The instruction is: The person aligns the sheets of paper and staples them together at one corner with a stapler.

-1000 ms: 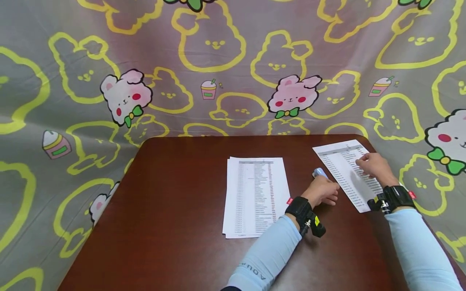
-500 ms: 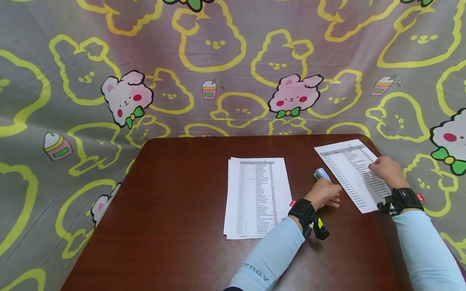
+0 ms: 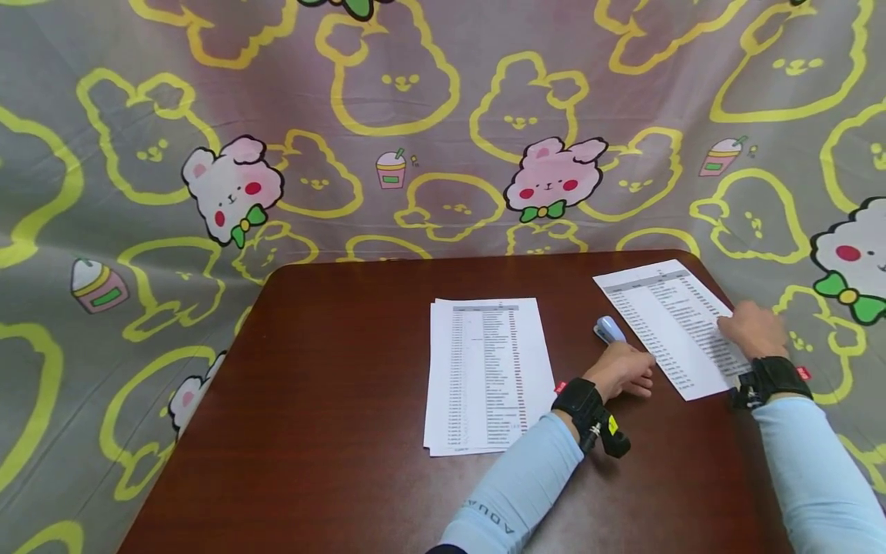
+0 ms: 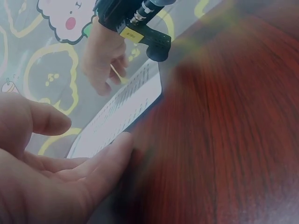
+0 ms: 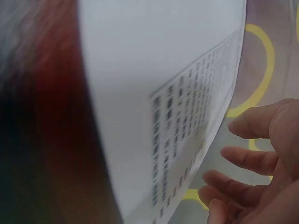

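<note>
At the table's right side lie printed sheets (image 3: 681,327), set at a slant, with rows of text in columns. My left hand (image 3: 621,368) is at their left edge; in the left wrist view its straight fingers (image 4: 112,161) reach the paper's edge and pinch nothing. By the right edge is my right hand (image 3: 756,329). Its fingers (image 5: 247,161) are loosely bent and apart in the right wrist view, with nothing between them. Just beyond my left hand rests a light blue stapler (image 3: 610,330), its near end partly hidden by that hand.
A second, slightly uneven stack of printed sheets (image 3: 477,385) lies mid-table, left of my left forearm. The brown wooden table (image 3: 311,400) ends at rounded far corners. Behind it hangs a patterned grey curtain (image 3: 443,154).
My right hand has moved from over the sheets rightward to their right edge. The left hand has shifted only slightly to the right. The sheets and stapler look unmoved.
</note>
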### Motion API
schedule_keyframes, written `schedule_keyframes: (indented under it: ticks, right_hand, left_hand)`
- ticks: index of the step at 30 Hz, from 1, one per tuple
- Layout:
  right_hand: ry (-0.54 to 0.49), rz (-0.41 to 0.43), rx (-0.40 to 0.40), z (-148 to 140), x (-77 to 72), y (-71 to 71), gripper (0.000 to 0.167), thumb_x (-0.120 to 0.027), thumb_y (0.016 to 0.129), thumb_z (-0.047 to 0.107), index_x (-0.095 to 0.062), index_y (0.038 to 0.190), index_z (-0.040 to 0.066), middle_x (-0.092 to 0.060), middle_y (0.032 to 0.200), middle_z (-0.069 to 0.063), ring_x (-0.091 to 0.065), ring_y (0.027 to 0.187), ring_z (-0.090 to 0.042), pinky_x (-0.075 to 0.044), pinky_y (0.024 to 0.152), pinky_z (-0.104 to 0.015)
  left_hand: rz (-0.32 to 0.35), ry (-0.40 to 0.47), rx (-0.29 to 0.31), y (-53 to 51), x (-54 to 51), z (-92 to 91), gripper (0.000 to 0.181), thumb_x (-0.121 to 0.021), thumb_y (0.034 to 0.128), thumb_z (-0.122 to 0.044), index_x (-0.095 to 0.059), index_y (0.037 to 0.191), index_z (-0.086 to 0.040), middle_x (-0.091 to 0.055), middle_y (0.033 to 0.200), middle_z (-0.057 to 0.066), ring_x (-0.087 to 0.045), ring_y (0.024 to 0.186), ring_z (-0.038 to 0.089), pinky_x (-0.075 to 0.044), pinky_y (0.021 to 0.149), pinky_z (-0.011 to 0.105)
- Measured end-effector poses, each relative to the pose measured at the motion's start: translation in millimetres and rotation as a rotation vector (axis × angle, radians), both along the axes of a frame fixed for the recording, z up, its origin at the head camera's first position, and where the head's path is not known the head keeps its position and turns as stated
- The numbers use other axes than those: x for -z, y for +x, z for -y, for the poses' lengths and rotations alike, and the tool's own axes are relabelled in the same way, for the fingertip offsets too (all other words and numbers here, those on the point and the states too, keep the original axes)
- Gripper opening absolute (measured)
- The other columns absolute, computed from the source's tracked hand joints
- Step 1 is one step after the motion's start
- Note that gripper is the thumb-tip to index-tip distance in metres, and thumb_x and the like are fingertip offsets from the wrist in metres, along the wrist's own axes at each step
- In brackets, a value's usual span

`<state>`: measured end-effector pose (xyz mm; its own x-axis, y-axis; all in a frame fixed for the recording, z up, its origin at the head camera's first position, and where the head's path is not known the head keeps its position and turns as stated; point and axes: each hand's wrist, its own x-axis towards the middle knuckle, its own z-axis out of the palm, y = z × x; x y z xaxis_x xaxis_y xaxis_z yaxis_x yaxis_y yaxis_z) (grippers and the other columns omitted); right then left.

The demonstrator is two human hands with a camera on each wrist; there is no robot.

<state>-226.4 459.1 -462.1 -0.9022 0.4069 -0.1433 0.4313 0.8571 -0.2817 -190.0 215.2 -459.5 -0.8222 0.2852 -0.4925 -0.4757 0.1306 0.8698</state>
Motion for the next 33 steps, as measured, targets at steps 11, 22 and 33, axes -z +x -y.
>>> schedule_keyframes:
  ticks: [11, 22, 33]
  right_hand:
    - [-0.006, 0.054, 0.045, -9, 8.1, 3.3, 0.048, -0.047, 0.092, 0.020, -0.047, 0.114, -0.023, -0.049, 0.109, -0.042, -0.041, 0.096, -0.054, -0.038, 0.084, -0.062]
    - [0.000, 0.091, 0.081, -15, 16.0, 5.9, 0.047, -0.044, 0.092, 0.021, -0.048, 0.109, -0.022, -0.043, 0.102, -0.041, -0.038, 0.096, -0.056, -0.037, 0.082, -0.062]
    - [-0.039, 0.075, 0.053, -16, 10.7, 6.5, 0.047, -0.045, 0.091, 0.021, -0.049, 0.108, -0.022, -0.046, 0.100, -0.039, -0.040, 0.091, -0.054, -0.037, 0.078, -0.060]
  left_hand:
    - [0.055, 0.050, -0.028, -8.6, 2.6, -1.4, 0.023, -0.062, 0.0915, -0.010, -0.063, 0.103, 0.010, -0.069, 0.090, 0.021, -0.072, 0.088, 0.040, -0.057, 0.079, 0.048]
    - [0.105, 0.052, -0.080, -7.9, 5.2, -4.7, 0.022, -0.064, 0.0908, -0.011, -0.063, 0.103, 0.007, -0.069, 0.089, 0.021, -0.072, 0.086, 0.039, -0.057, 0.078, 0.049]
    - [0.123, 0.156, -0.080, -8.1, 9.9, -3.4, 0.022, -0.061, 0.0912, -0.012, -0.061, 0.106, 0.006, -0.070, 0.091, 0.023, -0.071, 0.091, 0.043, -0.054, 0.080, 0.057]
